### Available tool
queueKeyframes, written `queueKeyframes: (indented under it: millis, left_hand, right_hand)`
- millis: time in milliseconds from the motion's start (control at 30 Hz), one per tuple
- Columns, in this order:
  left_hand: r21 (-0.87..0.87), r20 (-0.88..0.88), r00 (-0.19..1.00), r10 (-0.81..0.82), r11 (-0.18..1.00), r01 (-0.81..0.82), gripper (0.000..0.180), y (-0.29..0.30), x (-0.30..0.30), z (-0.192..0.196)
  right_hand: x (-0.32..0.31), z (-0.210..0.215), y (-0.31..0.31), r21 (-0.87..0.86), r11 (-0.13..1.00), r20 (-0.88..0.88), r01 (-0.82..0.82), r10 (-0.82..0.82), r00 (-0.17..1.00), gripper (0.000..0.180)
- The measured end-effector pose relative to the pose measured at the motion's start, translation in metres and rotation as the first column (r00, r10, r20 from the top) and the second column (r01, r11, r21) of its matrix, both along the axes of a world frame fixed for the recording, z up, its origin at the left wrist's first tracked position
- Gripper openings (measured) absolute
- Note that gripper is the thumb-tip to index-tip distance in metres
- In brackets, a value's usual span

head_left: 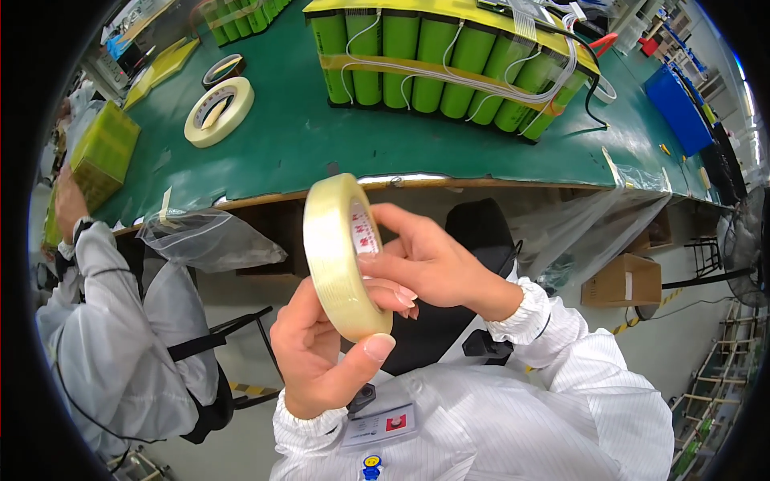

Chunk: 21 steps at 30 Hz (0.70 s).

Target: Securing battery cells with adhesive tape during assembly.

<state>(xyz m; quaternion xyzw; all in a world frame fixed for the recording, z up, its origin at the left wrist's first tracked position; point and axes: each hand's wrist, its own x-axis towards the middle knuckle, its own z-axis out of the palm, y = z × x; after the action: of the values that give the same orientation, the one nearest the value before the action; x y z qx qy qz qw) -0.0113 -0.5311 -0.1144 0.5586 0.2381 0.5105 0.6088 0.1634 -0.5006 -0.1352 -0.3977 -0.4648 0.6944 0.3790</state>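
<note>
A roll of pale yellow, ribbed tape is held upright before my chest, short of the table edge. My left hand grips its lower rim, thumb on the outside near me and fingers behind. From the right, my right hand reaches into the roll's core, fingers curled round its right side; some fingertips are hidden. Beyond the roll, a battery pack of green cylindrical cells stands on the table, banded with yellow tape and white wires.
The green table carries a second tape roll and a dark tape roll. Plastic bags hang from its edge. At the left sits a co-worker with a hand on a yellow-green pack. A blue bin stands far right.
</note>
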Motion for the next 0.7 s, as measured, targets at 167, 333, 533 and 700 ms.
queueKeyframes:
  millis: [167, 333, 533, 700]
  left_hand:
    - [-0.064, 0.058, 0.998, 0.015, 0.998, -0.011, 0.043, -0.004, -0.001, 0.005]
    - [-0.087, 0.074, 0.997, 0.000, 0.996, 0.006, 0.044, -0.003, 0.000, 0.003]
    - [-0.084, 0.043, 0.999, -0.027, 0.996, 0.030, 0.045, -0.002, -0.004, -0.002]
    - [-0.068, 0.025, 1.000, 0.012, 0.998, -0.010, 0.043, 0.000, -0.002, -0.001]
  right_hand:
    - [0.004, 0.005, -0.002, 0.207, 0.969, 0.059, 0.134, -0.149, 0.987, 0.046]
    - [0.009, -0.001, 0.001, 0.573, 0.797, 0.192, 0.193, -0.360, 0.913, 0.048]
    - [0.016, 0.001, 0.006, 0.882, 0.458, 0.183, 0.106, -0.542, 0.820, 0.052]
    - [0.022, 0.005, 0.008, 0.953, 0.301, 0.176, 0.029, -0.631, 0.755, 0.050]
